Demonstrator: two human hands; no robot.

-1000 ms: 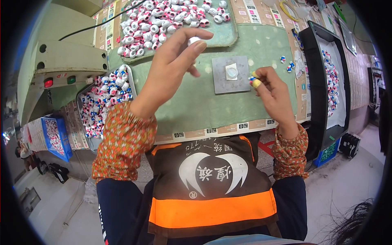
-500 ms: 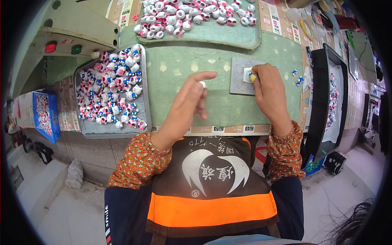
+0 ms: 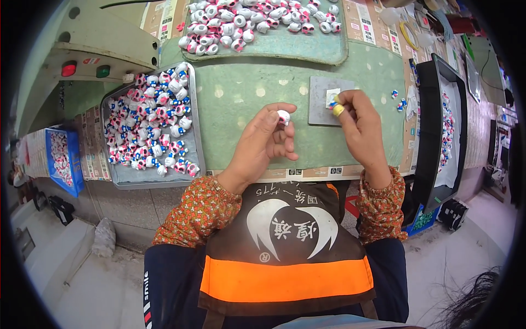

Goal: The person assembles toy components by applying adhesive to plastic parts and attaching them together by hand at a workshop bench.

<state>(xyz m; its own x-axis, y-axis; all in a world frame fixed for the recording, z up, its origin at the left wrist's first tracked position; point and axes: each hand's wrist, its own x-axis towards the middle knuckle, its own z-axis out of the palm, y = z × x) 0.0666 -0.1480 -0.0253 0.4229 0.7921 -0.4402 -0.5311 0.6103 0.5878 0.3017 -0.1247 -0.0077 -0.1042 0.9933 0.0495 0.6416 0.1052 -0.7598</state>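
A small white-and-pink figurine head (image 3: 283, 117) is pinched between the thumb and fingertips of my left hand (image 3: 257, 143), above the green mat. My right hand (image 3: 361, 122) has yellow covering on a fingertip and pinches a small blue piece (image 3: 332, 101), apparently a figurine body; its shape is mostly hidden. That piece is over a white pad (image 3: 331, 94) on a square grey plate (image 3: 320, 113). The two hands are apart.
At the left stands a grey tray (image 3: 198, 131) of figurines with blue bodies. A larger tray (image 3: 274, 54) of white-and-pink heads lies at the back. Two tiny figurines (image 3: 402, 104) and a black bin (image 3: 427, 131) are on the right. A machine (image 3: 104, 49) overhangs the left tray.
My left hand has shifted right and turned, bringing the figurine head more into view. My right hand has drawn slightly back from the white pad, with the blue piece now visible in its fingers.
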